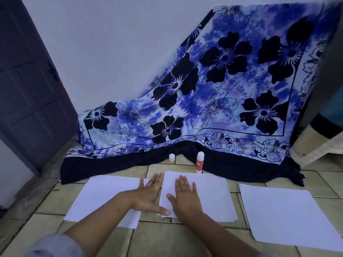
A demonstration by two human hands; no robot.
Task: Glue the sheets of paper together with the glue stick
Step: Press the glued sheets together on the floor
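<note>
The left hand (pixel 148 194) and right hand (pixel 185 198) are pressing, fingers straight, on the middle white paper sheet (pixel 211 193). A red-and-white glue stick (pixel 199 163) is standing behind.

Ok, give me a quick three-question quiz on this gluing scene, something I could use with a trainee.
1. True or false: the glue stick lies flat on its side.
2. Fill in: the small white cap stands to the ___ of the glue stick.
3. Pick one: the right hand is A) gripping the glue stick, B) lying flat on the middle sheet, C) holding the cap.

Key: 1 false, it stands upright; 2 left; 3 B.
</note>
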